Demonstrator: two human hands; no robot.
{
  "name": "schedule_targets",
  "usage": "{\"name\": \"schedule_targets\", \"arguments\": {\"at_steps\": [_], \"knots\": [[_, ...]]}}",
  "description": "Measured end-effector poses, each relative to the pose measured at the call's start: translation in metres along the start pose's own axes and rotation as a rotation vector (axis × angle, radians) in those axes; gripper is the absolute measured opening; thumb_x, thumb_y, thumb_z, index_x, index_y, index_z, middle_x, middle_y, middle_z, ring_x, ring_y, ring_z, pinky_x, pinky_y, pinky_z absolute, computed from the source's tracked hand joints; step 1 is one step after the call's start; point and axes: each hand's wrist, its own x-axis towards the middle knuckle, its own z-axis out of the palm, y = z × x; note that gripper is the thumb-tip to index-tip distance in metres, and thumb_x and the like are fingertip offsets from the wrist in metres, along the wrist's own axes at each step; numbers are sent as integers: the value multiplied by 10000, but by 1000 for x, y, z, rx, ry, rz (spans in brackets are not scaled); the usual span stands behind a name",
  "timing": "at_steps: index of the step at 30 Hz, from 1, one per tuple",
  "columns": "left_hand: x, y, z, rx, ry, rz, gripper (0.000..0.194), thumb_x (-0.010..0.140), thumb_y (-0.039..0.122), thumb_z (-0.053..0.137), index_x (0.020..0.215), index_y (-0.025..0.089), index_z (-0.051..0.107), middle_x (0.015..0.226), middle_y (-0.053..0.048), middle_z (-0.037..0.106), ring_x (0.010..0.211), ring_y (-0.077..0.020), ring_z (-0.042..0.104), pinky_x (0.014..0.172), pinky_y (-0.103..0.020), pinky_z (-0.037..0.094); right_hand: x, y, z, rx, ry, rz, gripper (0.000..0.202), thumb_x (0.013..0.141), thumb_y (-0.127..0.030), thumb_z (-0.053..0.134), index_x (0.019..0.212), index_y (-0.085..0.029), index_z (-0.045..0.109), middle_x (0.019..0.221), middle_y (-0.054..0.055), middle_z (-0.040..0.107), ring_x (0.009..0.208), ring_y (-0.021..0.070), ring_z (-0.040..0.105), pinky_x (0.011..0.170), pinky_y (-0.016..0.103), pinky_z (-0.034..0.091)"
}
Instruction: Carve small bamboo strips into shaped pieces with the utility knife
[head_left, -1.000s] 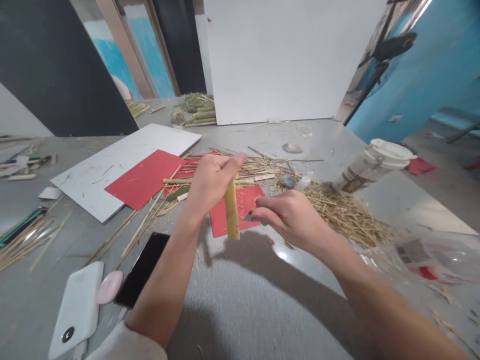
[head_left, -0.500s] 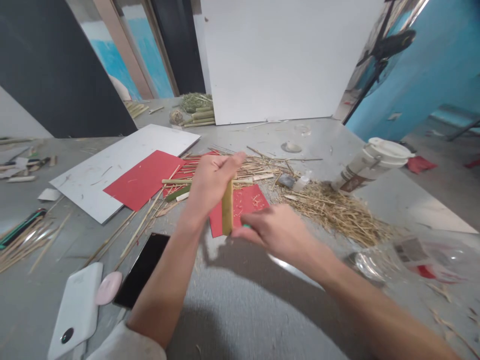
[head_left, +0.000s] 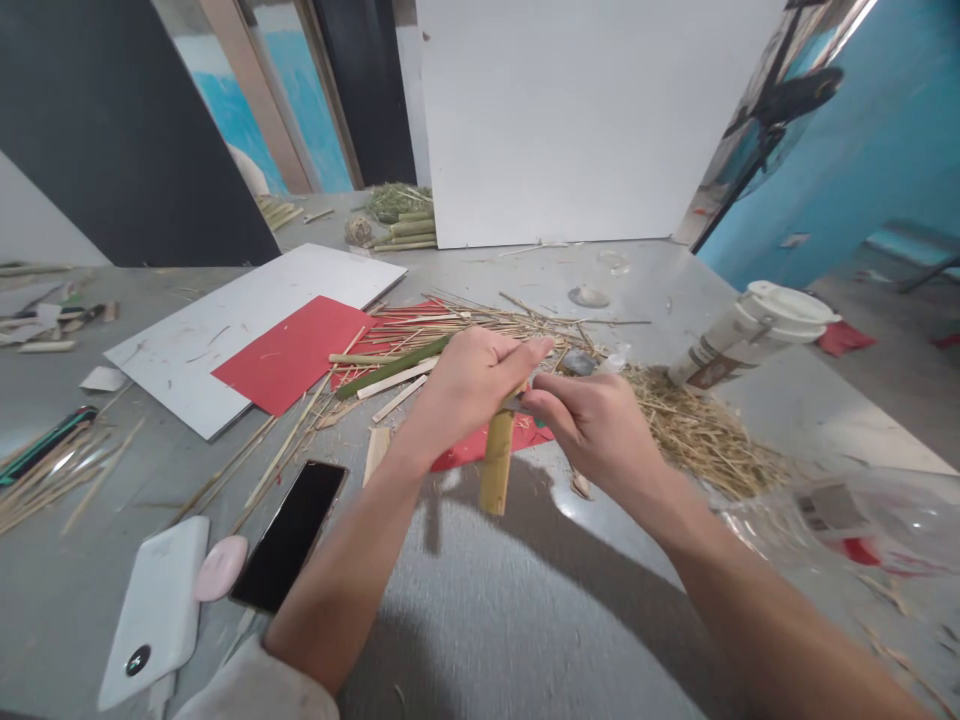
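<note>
My left hand (head_left: 471, 385) is closed round the upper end of a yellow-green bamboo strip (head_left: 496, 468), whose lower end slants down over the table. My right hand (head_left: 600, 418) is closed on a small knife (head_left: 516, 401); a bit of green handle shows below the fingers and the rest is hidden. Its grey blade lies against the strip, close under the left thumb. Beneath both hands a red sheet (head_left: 469, 447) with pale shavings is partly covered. Left of the left hand lie a green bamboo piece (head_left: 394, 367) and pale split sticks (head_left: 396, 379).
A black phone (head_left: 292, 535), white power bank (head_left: 155, 610) and pink round item (head_left: 222, 568) lie at left. Right of my hands are straw (head_left: 697, 435), a clear bottle (head_left: 847, 520) and a white-lidded container (head_left: 750, 335). A white board (head_left: 172, 365) lies behind.
Both hands have moved right and come closer together. The knife has gone from the strip's lower end up to near my left thumb. More of the bamboo strip hangs below the hands.
</note>
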Motion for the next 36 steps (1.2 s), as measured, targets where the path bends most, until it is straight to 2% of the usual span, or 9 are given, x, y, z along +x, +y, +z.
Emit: {"name": "schedule_targets", "arguments": {"at_steps": [7, 15, 17, 19, 22, 25, 29, 33, 36], "knots": [[1, -5, 2, -29, 16, 13, 621, 1024, 530, 573, 540, 212, 350, 548, 52, 281, 544, -108, 255, 539, -295, 226, 1, 3, -2, -25, -121, -54, 737, 1106, -738, 262, 665, -212, 530, 508, -54, 335, 468, 105, 273, 567, 319, 203], [11, -19, 22, -39, 197, 0, 643, 1016, 553, 596, 582, 235, 245, 572, 54, 219, 533, -114, 219, 524, -316, 182, 6, 14, -16, -171, -271, -52, 775, 1114, -720, 236, 699, -200, 634, 544, -15, 436, 514, 130, 322, 588, 333, 210], [14, -27, 9, -60, 293, -4, 637, 1010, 557, 623, 589, 234, 270, 569, 55, 246, 525, -114, 234, 524, -314, 203, 1, 11, -12, -206, -382, -96, 814, 1096, -764, 229, 714, -200, 675, 539, -8, 463, 506, 130, 307, 579, 334, 191], [16, -36, -15, -124, 516, -24, 605, 991, 523, 678, 595, 240, 320, 565, 53, 292, 518, -118, 268, 515, -313, 230, -3, 9, -5, -227, -505, -157, 826, 1081, -786, 245, 713, -202, 698, 541, -3, 488, 502, 129, 281, 573, 340, 163], [11, -41, -52, -144, 671, -32, 573, 989, 465, 696, 595, 242, 346, 573, 47, 315, 528, -121, 299, 513, -310, 236, -2, 12, -1, -142, -497, -139, 805, 1096, -758, 281, 740, -198, 738, 553, -2, 508, 514, 127, 317, 574, 332, 181], [2, -30, -61, -7, 607, -33, 600, 1002, 469, 663, 583, 236, 303, 570, 55, 231, 533, -118, 237, 522, -317, 185, 6, 18, -7, -12, -304, -50, 754, 1109, -725, 328, 816, -192, 774, 554, -18, 500, 525, 125, 371, 585, 319, 223], [-1, -8, -31, 94, 318, -8, 617, 1033, 529, 584, 613, 227, 249, 601, 44, 194, 557, -117, 185, 540, -327, 157, 12, 13, -12, 89, -65, -28, 728, 1119, -685, 342, 686, -194, 661, 529, -41, 431, 503, 110, 305, 572, 309, 243], [1, -2, -2, 68, 126, 29, 600, 1039, 540, 561, 634, 223, 253, 612, 38, 215, 570, -119, 216, 547, -322, 173, 8, 3, -7, 62, 20, -25, 764, 1091, -760, 303, 617, -210, 541, 518, -38, 409, 489, 107, 300, 557, 305, 234], [1, -4, 3, 34, 105, 20, 598, 1033, 556, 558, 620, 222, 284, 612, 36, 245, 570, -123, 231, 539, -315, 185, 4, 1, -2, -20, 12, -12, 779, 1069, -804, 294, 640, -209, 556, 512, -34, 410, 479, 112, 315, 557, 312, 210]]}}
